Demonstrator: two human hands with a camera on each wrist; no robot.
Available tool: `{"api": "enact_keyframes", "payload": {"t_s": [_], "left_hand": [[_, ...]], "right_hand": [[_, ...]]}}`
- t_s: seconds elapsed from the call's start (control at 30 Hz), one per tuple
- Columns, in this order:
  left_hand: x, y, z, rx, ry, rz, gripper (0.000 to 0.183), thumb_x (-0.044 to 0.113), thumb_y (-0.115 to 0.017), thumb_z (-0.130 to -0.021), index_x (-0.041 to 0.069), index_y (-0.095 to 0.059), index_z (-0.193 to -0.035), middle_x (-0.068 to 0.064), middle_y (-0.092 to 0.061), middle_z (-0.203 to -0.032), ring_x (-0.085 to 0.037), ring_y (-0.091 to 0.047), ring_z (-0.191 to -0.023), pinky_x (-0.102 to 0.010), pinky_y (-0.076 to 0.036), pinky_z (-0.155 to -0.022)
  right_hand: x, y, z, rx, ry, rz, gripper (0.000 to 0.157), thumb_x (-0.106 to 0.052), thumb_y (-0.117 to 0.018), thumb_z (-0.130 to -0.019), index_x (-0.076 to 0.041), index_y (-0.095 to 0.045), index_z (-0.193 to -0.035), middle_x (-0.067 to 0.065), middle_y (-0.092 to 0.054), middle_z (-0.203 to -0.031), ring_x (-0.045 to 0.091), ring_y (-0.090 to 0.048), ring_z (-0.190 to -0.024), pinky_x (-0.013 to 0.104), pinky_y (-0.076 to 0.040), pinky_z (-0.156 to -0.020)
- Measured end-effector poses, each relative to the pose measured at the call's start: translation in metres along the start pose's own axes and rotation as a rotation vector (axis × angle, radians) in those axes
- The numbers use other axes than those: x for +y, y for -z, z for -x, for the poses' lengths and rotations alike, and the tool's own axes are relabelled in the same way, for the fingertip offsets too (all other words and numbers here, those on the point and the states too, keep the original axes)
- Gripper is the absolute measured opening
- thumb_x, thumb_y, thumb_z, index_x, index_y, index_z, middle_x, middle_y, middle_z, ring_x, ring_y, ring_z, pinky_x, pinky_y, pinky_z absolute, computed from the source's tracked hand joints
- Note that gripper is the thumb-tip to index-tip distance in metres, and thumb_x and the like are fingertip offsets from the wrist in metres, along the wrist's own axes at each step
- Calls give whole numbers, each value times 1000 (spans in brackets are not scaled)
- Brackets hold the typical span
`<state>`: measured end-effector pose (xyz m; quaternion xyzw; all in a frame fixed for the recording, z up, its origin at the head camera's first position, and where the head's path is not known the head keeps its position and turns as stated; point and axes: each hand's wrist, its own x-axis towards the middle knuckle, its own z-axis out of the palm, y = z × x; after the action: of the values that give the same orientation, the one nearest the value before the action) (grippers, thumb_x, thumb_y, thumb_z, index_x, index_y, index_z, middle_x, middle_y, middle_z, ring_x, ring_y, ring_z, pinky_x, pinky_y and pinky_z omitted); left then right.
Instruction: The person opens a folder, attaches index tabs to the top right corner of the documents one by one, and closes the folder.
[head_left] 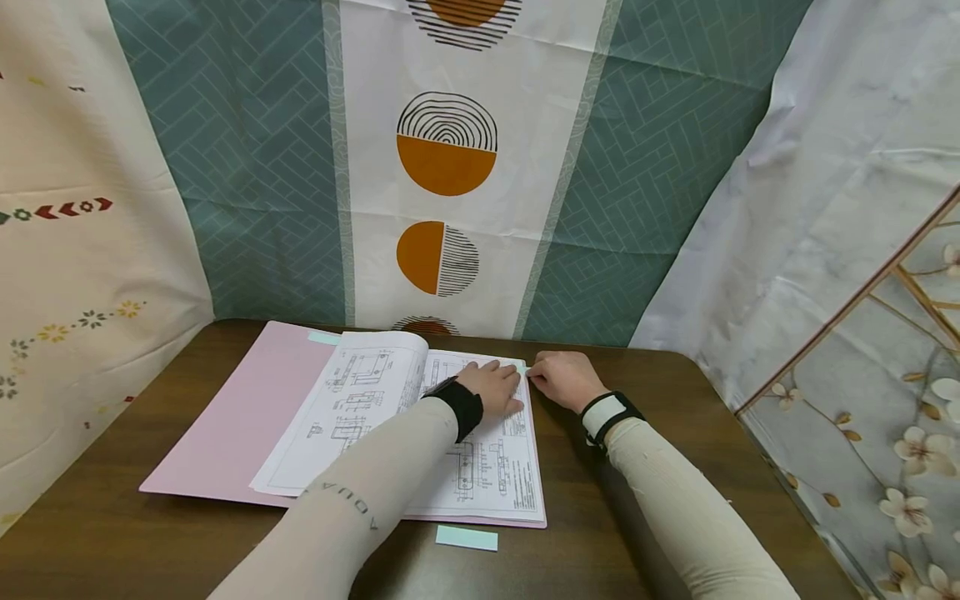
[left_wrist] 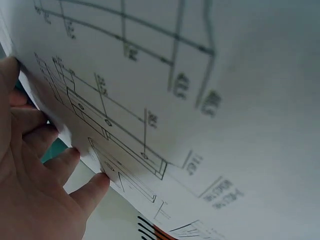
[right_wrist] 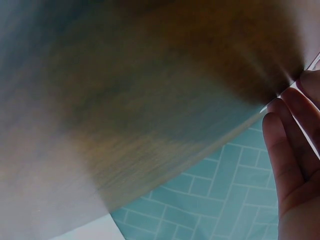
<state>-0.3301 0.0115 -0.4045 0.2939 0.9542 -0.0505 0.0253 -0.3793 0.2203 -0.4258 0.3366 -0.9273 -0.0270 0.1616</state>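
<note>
A stack of printed technical drawings (head_left: pixel 487 492) lies on the right side of an opened pink folder (head_left: pixel 232 417). My left hand (head_left: pixel 491 390) rests on the stack near its upper right, fingers spread and fairly straight. One turned drawing sheet (head_left: pixel 360 417) curls over to the left; its printed face fills much of the left wrist view beside the left hand (left_wrist: pixel 45 175). At the stack's top right corner my right hand (head_left: pixel 567 379) pinches the end of a mint-green sticky tab (head_left: pixel 520 365). The right wrist view shows the right hand's fingertips (right_wrist: pixel 274 117) together at a thin edge.
A loose mint-green strip (head_left: pixel 467 537) lies on the brown wooden table (head_left: pixel 660 408) in front of the folder. Another mint-green strip (head_left: pixel 324 337) sits at the folder's top edge. Patterned cloth (head_left: pixel 465 200) hangs behind the table and on both sides.
</note>
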Motion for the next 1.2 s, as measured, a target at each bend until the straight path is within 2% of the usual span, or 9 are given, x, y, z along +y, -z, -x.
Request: {"api": "enact_keyframes", "payload": {"t_s": [0.3, 0.37, 0.53, 0.7, 0.93, 1.2], "left_hand": [[-3, 3, -2, 6, 96, 55, 65, 52, -52, -116, 13, -47, -168, -3, -45, -173, -28, -39, -161, -54, -38, -125], [-2, 6, 0, 6, 97, 67, 66, 53, -52, -115, 13, -47, -168, -4, -44, -174, -29, -38, -161, -56, -37, -125], [-5, -6, -9, -16, 61, 32, 67, 56, -47, -116, 17, -43, -171, 1, -39, -177, -28, -35, -163, -61, -36, -125], [-7, -14, -16, -31, 41, -1, 68, 59, -45, -116, 22, -40, -172, 6, -37, -177, -25, -34, -163, -61, -36, -124], [-2, -5, -10, -10, 101, 8, 67, 57, -49, -115, 17, -48, -168, 0, -45, -173, -27, -42, -159, -58, -41, -122], [1, 1, -8, -45, 177, 8, 70, 59, -50, -114, 13, -48, -167, -4, -44, -173, -27, -41, -159, -56, -42, -122]], "right_hand": [[-1, -1, -2, -15, -3, 8, 16, -13, -84, -99, -14, -89, -114, 0, -76, -94, 15, -71, -77, 36, -62, -73], [-1, -1, -2, -17, -3, 12, 16, -13, -84, -99, -15, -89, -114, 0, -76, -94, 15, -71, -77, 36, -62, -73], [-1, 1, -2, -12, 1, 15, 16, -12, -85, -98, -15, -89, -113, 0, -75, -93, 16, -72, -78, 37, -62, -73], [0, 1, -2, -14, 0, 20, 16, -12, -85, -98, -15, -89, -113, 0, -75, -93, 16, -71, -77, 37, -62, -72], [0, -3, -2, -13, -7, 14, 16, -13, -84, -99, -16, -89, -114, -1, -75, -94, 16, -72, -79, 38, -62, -73], [0, -2, -1, -19, -19, 17, 17, -12, -83, -99, -16, -89, -114, -1, -74, -92, 14, -67, -74, 36, -60, -70]]}}
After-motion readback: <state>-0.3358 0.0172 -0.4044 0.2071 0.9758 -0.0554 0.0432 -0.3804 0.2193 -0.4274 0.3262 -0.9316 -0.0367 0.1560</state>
